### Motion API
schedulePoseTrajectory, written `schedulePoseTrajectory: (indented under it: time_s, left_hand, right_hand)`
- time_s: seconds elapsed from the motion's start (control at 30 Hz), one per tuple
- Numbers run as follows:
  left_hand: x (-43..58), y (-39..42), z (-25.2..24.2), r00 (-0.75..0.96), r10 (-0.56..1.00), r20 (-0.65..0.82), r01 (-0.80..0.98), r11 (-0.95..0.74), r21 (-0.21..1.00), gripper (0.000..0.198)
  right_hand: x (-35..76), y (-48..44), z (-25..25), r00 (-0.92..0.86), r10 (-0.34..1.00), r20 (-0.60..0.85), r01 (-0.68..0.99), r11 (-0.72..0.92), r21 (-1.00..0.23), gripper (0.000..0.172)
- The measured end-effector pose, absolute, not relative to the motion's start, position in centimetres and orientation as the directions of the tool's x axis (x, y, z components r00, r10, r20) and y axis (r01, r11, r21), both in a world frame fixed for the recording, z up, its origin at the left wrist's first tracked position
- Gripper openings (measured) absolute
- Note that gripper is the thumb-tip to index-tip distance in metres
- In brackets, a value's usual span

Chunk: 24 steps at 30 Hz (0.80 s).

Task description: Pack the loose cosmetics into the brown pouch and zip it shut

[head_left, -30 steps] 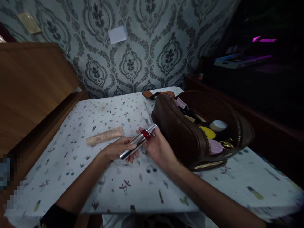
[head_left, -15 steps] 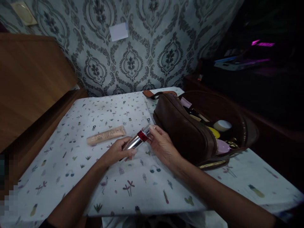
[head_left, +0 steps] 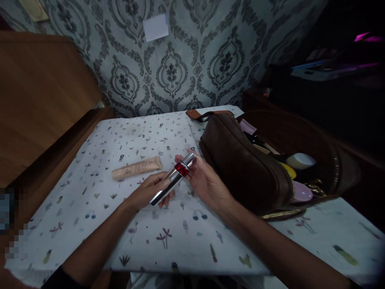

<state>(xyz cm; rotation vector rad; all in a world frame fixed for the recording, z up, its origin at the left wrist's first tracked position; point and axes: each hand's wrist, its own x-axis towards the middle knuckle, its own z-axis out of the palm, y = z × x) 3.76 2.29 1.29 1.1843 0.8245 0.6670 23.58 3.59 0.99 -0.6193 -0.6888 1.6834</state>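
Half a second on, the right hand (head_left: 210,184) has shifted from pinching the end of the silver tube (head_left: 174,178) to a looser hold, palm turned more upward and fingers curled behind the shiny end. The patterned wall (head_left: 198,96) fills the background. In front of it spreads a table (head_left: 90,192) under a white cloth printed with small plants and flamingos, with a wooden panel (head_left: 45,80) along the left. On the right side of the table an unzipped brown bag (head_left: 240,164) stands open. The left hand (head_left: 153,188) grasps the lower part of the silver tube, thumb on top and fingers beneath. Both hands hold this tube at a slant above the cloth, just beside the bag. A beige tube (head_left: 136,167) lies on the cloth near the left hand, touched by neither. Inside the bag sit a white round item (head_left: 300,161), a pink oval item (head_left: 302,192) and a partly hidden yellow item (head_left: 289,170). Smallest is the red band (head_left: 181,169) around the silver tube.
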Motion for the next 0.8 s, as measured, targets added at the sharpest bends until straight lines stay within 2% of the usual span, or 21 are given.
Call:
schedulePoseTrajectory:
  time_s: [0.27, 0.4, 0.53, 0.7, 0.8]
  left_hand:
    - [3.64, 2.22, 1.19, 0.562, 0.809, -0.173, -0.021, 0.224, 0.974, 0.051]
    - [3.85, 1.80, 1.29, 0.541, 0.828, -0.149, 0.036, 0.154, 0.987, 0.049]
    - [4.09, 1.47, 1.59, 0.534, 0.834, -0.144, 0.098, 0.107, 0.989, 0.047]
    - [3.94, 1.69, 1.78, 0.521, 0.840, -0.151, 0.092, 0.120, 0.988, 0.052]
    - [3.85, 1.70, 1.63, 0.509, 0.850, -0.138, 0.106, 0.097, 0.990, 0.051]
  right_hand:
    - [23.44, 3.31, 1.50, -0.210, 0.974, -0.084, -0.650, -0.203, -0.732, 0.053]
    - [23.44, 3.18, 1.70, -0.140, 0.986, -0.094, -0.625, -0.162, -0.763, 0.047]
    - [23.47, 3.04, 1.52, -0.091, 0.991, -0.099, -0.589, -0.134, -0.797, 0.053]
    - [23.59, 2.97, 1.65, -0.152, 0.984, -0.097, -0.635, -0.172, -0.753, 0.060]
    - [23.65, 3.06, 1.72, -0.157, 0.985, -0.077, -0.620, -0.159, -0.768, 0.049]
